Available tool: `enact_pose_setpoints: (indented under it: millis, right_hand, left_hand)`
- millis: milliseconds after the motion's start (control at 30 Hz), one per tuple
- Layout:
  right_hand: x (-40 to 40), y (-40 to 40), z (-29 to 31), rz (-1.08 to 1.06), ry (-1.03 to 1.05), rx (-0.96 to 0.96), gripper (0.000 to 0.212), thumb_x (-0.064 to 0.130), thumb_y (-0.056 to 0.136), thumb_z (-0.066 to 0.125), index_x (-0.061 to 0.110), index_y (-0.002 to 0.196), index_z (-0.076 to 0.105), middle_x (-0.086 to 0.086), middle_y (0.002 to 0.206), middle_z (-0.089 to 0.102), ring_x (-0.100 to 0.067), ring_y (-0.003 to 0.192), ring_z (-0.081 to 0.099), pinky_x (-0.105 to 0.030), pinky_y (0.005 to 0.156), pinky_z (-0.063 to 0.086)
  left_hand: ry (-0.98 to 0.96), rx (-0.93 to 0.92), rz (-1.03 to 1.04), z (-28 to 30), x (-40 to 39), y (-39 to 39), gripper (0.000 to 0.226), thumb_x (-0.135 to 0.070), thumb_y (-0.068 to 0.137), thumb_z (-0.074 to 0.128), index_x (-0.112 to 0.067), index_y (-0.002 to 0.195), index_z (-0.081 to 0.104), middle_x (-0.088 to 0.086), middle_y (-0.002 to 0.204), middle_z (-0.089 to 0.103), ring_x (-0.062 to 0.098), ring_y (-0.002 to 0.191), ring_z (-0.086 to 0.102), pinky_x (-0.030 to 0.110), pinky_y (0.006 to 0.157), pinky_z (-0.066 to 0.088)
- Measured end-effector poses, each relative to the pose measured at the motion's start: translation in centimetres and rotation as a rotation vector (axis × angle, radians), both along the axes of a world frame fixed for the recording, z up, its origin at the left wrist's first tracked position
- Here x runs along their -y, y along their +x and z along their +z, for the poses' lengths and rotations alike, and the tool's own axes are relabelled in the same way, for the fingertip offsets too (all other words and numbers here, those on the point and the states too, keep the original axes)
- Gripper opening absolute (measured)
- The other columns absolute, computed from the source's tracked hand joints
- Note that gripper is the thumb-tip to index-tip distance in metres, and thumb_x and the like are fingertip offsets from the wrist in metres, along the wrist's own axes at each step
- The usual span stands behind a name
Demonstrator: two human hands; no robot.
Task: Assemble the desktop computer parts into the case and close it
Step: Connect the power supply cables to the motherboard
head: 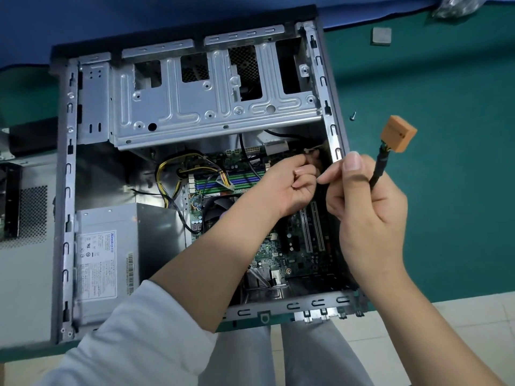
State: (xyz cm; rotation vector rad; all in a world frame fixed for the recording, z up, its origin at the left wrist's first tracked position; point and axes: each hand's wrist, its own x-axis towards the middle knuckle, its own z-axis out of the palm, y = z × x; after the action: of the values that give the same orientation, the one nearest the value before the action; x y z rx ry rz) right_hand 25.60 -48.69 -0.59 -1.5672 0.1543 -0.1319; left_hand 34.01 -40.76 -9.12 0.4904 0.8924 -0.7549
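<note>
An open grey computer case (64, 190) lies on its side on the green table. Inside it I see a green motherboard (295, 246), a silver power supply (103, 254) at the lower left and a metal drive cage (195, 107) across the top. My right hand (365, 207) grips a black cable (380, 168) that ends in an orange connector (400, 133), held up over the case's right wall. My left hand (295, 182) reaches into the case near the upper right of the motherboard, fingers curled round a small cable or connector that is mostly hidden.
A loose screw (353, 116) lies on the green table right of the case. A small grey square part (381, 36) sits at the far right. A perforated side panel (25, 246) lies left of the case. Yellow and black power cables (170, 174) loop over the motherboard.
</note>
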Motion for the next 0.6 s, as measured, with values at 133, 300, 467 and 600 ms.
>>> enact_pose_setpoints:
  millis: [133,300,467,600]
  right_hand:
    - [0.0,0.0,0.0,0.003,0.020,-0.013,0.034,0.034,0.096,0.039,0.021,0.071,0.057,0.015,0.049,0.043,-0.001,0.045,0.036,-0.012,0.049,0.031]
    - [0.1,-0.1,0.1,0.002,0.015,-0.014,0.034,0.034,0.096,0.039,0.020,0.070,0.057,0.013,0.049,0.038,-0.004,0.046,0.032,-0.015,0.049,0.030]
    - [0.1,-0.1,0.1,0.029,-0.011,0.005,0.032,0.035,0.097,0.039,0.026,0.072,0.058,0.016,0.049,0.042,-0.002,0.045,0.033,-0.016,0.048,0.028]
    - [0.2,0.0,-0.1,0.122,-0.025,0.043,0.013,0.032,0.094,0.045,0.031,0.088,0.057,0.021,0.063,0.056,0.002,0.055,0.049,-0.010,0.056,0.037]
  left_hand:
    - [0.285,0.194,-0.152,1.3,0.4,-0.5,0.028,-0.012,0.100,0.035,-0.007,0.073,0.041,-0.001,0.038,0.037,0.004,0.032,0.029,0.012,0.034,0.019]
    - [0.623,0.527,-0.273,2.0,-0.6,-0.9,0.028,-0.012,0.093,0.047,-0.006,0.068,0.037,0.005,0.053,0.039,0.008,0.027,0.032,0.016,0.032,0.020]
    - [0.615,0.475,-0.261,2.0,-0.9,-0.6,0.033,-0.012,0.096,0.051,-0.004,0.065,0.043,0.001,0.045,0.044,0.006,0.027,0.032,0.016,0.030,0.021]
    - [0.364,0.249,-0.146,2.2,-0.5,-0.4,0.024,-0.012,0.097,0.044,-0.008,0.074,0.045,0.001,0.053,0.040,0.006,0.030,0.036,0.014,0.029,0.026]
